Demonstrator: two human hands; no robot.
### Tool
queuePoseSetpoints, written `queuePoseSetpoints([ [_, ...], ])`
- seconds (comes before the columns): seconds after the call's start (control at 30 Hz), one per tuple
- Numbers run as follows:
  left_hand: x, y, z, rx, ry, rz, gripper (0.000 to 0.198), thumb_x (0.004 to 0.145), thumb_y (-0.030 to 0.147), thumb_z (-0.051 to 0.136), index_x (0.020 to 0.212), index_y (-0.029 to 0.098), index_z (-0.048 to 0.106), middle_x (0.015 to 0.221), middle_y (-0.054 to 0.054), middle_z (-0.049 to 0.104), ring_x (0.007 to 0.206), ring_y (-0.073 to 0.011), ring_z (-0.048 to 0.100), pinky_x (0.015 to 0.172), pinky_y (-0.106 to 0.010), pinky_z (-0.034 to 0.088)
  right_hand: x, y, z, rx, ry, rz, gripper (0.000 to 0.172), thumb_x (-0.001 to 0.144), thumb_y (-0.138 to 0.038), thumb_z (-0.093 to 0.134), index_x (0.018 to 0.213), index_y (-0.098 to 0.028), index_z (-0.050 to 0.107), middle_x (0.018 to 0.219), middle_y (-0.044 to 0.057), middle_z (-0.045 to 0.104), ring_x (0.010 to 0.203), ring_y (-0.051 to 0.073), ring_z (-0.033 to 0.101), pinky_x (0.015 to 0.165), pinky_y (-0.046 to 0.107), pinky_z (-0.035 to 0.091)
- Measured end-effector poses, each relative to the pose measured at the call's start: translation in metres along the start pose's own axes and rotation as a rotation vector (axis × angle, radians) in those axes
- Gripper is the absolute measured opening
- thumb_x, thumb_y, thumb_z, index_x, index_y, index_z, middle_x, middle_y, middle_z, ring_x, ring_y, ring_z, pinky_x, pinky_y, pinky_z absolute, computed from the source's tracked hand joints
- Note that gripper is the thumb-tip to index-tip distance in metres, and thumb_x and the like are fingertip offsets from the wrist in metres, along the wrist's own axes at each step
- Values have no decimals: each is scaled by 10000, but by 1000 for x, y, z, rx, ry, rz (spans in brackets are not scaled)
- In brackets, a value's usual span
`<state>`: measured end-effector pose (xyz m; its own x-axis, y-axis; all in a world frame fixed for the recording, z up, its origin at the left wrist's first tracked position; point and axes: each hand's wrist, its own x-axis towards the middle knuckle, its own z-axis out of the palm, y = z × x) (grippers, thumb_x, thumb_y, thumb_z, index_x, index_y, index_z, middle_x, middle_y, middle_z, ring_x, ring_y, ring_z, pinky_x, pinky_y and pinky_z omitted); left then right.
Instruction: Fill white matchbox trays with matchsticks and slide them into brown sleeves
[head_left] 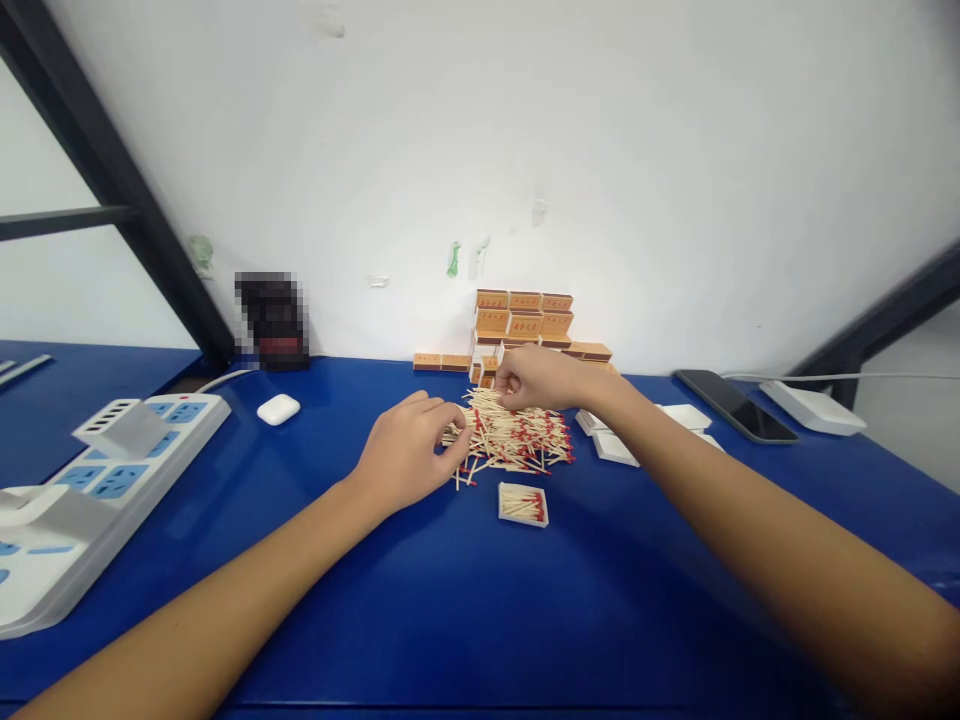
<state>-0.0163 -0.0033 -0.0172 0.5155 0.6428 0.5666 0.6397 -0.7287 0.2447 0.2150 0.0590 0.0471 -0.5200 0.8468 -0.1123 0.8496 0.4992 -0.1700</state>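
Note:
A heap of red-tipped matches (517,440) lies on the blue table (480,600). My left hand (409,450) rests at the heap's left edge, fingers curled and pinching at matches there. My right hand (536,378) hovers over the heap's far side with its fingers pinched together on matches. In front of the heap sits an open white matchbox tray (523,503) partly filled with matches. Orange matchboxes (525,325) are stacked against the wall behind. Empty white trays (613,447) lie just right of the heap, partly behind my right forearm.
A white power strip (97,470) with plugged adapters takes up the left side. A white earbud case (278,409) lies near it. A dark phone (735,405) and a white box (814,408) with a cable sit at the right. A black frame beam slants at far left.

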Motion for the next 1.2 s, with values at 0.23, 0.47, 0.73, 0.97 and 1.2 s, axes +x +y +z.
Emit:
queuePoseSetpoints([
  [0.23, 0, 0, 0, -11, 10, 26, 163, 979, 265, 604, 867, 182, 687, 663, 5, 589, 697, -186, 514, 663, -327, 392, -9, 14, -5, 98, 115, -16, 134, 777, -175, 673, 650, -177, 629, 588, -19, 529, 551, 103, 388, 560, 311, 292],
  [0.47, 0, 10, -7, -204, -147, 191, 346, 880, 478, 743, 1069, 188, 745, 841, -35, 652, 817, -218, 545, 759, -372, 471, -31, 19, -14, 426, 105, -10, 294, 863, -450, 714, 787, -168, 752, 624, -15, 514, 572, 113, 332, 538, 319, 244],
  [0.73, -5, 20, -1, -248, -273, 221, 534, 767, 523, 857, 1199, 228, 752, 1049, -66, 671, 992, -257, 591, 947, -443, 498, -79, 8, 2, 547, 86, 4, 293, 866, -489, 755, 871, -197, 778, 546, -57, 436, 532, 105, 308, 512, 303, 240],
  [0.97, -6, 22, 2, -261, -279, 182, 405, 817, 479, 825, 1132, 230, 773, 1019, -68, 682, 988, -260, 605, 947, -441, 502, -78, 16, 27, 597, 326, 88, 363, 880, -532, 737, 857, -171, 761, 541, -65, 358, 532, 102, 272, 508, 312, 194],
  [1.2, -5, 22, 3, -242, -313, 179, 396, 826, 453, 825, 1146, 225, 771, 999, -65, 690, 978, -259, 599, 933, -441, 503, -81, 18, 37, 610, 338, 92, 364, 879, -541, 745, 831, -180, 765, 547, -58, 401, 526, 98, 267, 497, 306, 185],
])
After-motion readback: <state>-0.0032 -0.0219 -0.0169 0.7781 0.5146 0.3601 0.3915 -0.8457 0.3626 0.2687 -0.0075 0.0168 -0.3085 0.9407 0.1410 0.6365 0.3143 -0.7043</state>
